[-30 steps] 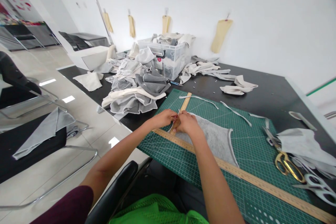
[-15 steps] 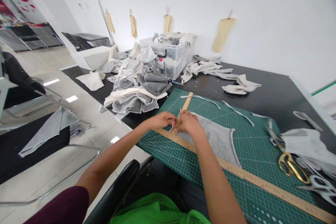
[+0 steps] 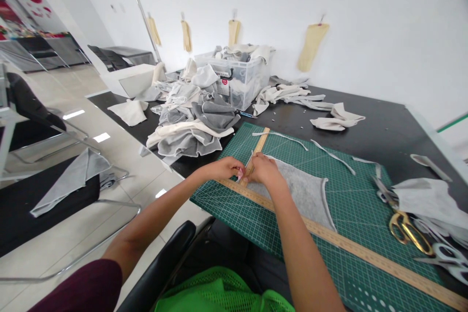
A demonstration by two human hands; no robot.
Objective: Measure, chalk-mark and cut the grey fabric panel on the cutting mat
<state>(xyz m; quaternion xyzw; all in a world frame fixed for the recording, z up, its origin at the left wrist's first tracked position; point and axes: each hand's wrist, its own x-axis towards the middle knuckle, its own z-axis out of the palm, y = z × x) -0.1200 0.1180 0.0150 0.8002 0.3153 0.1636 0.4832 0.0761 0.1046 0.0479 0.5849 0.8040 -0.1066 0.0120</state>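
A grey cloth piece (image 3: pixel 305 190) lies on the green cutting mat (image 3: pixel 360 195). Across the cloth's left end runs a short wooden ruler (image 3: pixel 261 141), and a long wooden ruler (image 3: pixel 351 247) lies along its near edge. My right hand (image 3: pixel 261 168) is closed on the short ruler, pressing it down over the cloth. Just left of it, my left hand (image 3: pixel 230 168) is closed in a pinch at the cloth's left edge; a small pink thing shows between its fingers, too small to name. Thin cloth strips (image 3: pixel 332 157) lie beyond the cloth.
Gold-handled scissors (image 3: pixel 407 231) and white-handled scissors (image 3: pixel 448 259) lie at the right by white cloth (image 3: pixel 426 197). Behind the mat are a heap of grey and cream cloth (image 3: pixel 190 117), a clear plastic box (image 3: pixel 243 80) full of cloth, and a blue pen-like tool (image 3: pixel 247 115).
The whole view has shifted very slightly. My left hand has moved a little at the cloth's left edge, while my right hand stays on the short ruler.
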